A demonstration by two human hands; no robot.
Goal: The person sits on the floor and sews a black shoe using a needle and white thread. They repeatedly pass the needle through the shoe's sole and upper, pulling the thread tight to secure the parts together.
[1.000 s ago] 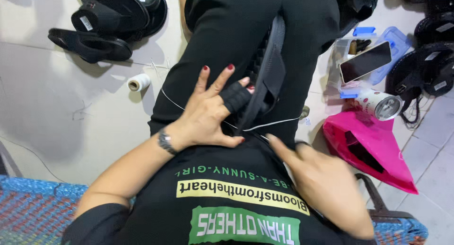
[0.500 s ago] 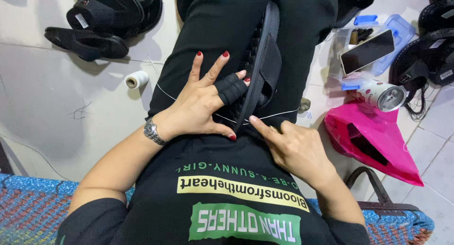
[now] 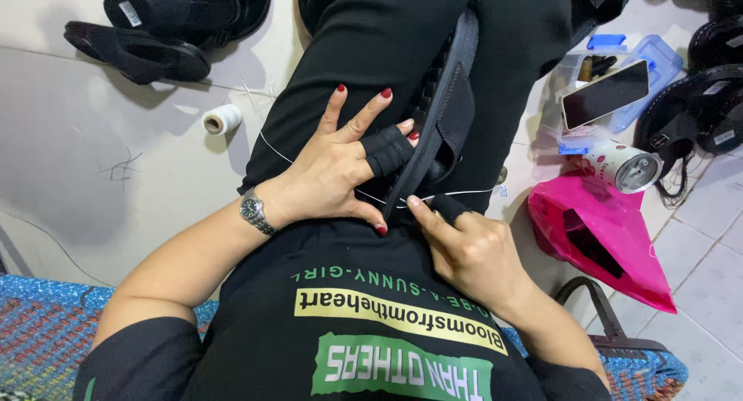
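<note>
The right hand (image 3: 472, 250) has come in close over the last second; from lying low and apart it now pinches the white thread (image 3: 464, 192) against the near edge of the black sandal (image 3: 449, 114), thumb and wrapped forefinger closed together on it; the thread, slack before, now runs taut across the lap on both sides of the sole, which suggests a stitch is being drawn tight. The left hand (image 3: 340, 165) has barely shifted; it lies flat on the left side of the sandal, fingers spread, a black guard on one finger, bracing rather than gripping. The sandal stands on edge on the lap, mid-scene, toe pointing far.

Far left on the floor lie more black sandals (image 3: 155, 25) and a spool (image 3: 222, 119) of white thread; to the right sit a phone (image 3: 605, 93) on a clear box (image 3: 658, 60), a pink bag (image 3: 600, 238) and a small tub (image 3: 623, 165), all well apart from the hands; nothing blocks them.
</note>
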